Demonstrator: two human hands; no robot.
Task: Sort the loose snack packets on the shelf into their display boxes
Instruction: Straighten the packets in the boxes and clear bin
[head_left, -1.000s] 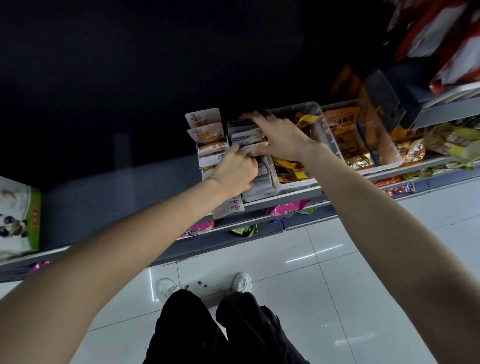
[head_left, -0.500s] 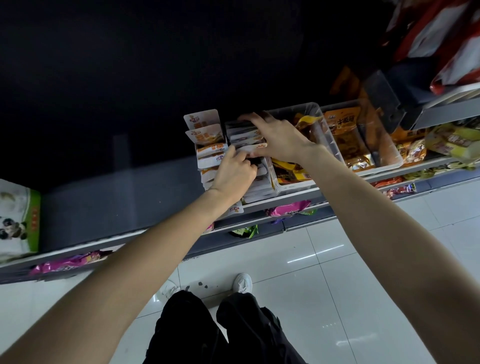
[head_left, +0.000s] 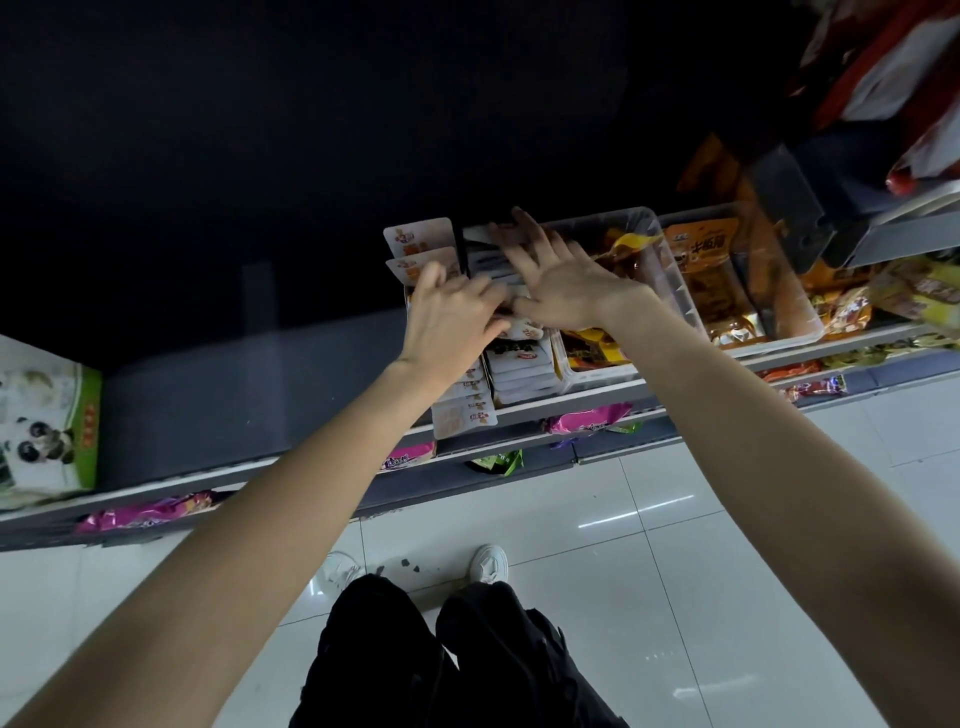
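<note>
At far left on the shelf (head_left: 218, 415), one green-edged box with a panda print (head_left: 47, 426). Below the shelf lip, four pink packets (head_left: 150, 512) strung along the lower edge, plus one green wrapper (head_left: 496, 460). At centre, two rows of white snack packets (head_left: 465, 410), one with orange print on the left and one with dark print (head_left: 519, 364) just beside it, standing on edge and packed face to face, each row's long axis running from the shelf front back into the dark; exact count of packets impossible to tell. Left hand (head_left: 452, 322) over the left row, fingers loosely spread and blurred, resting on packet tops near the divider; any pinch impossible to tell. Right hand (head_left: 558, 278) flat and wide apart, fingers straight and fanned, touching the tops of the dark-print row at its far end. Both hands close together, thumbs nearly meeting. Further right, two clear plastic bins (head_left: 675, 280) side by side, the first holding yellow and brown packets (head_left: 626, 249), the second holding orange packets (head_left: 701, 249) standing upright. At far right, a loose heap of yellow and orange wrappers (head_left: 883, 301) on the shelf.
</note>
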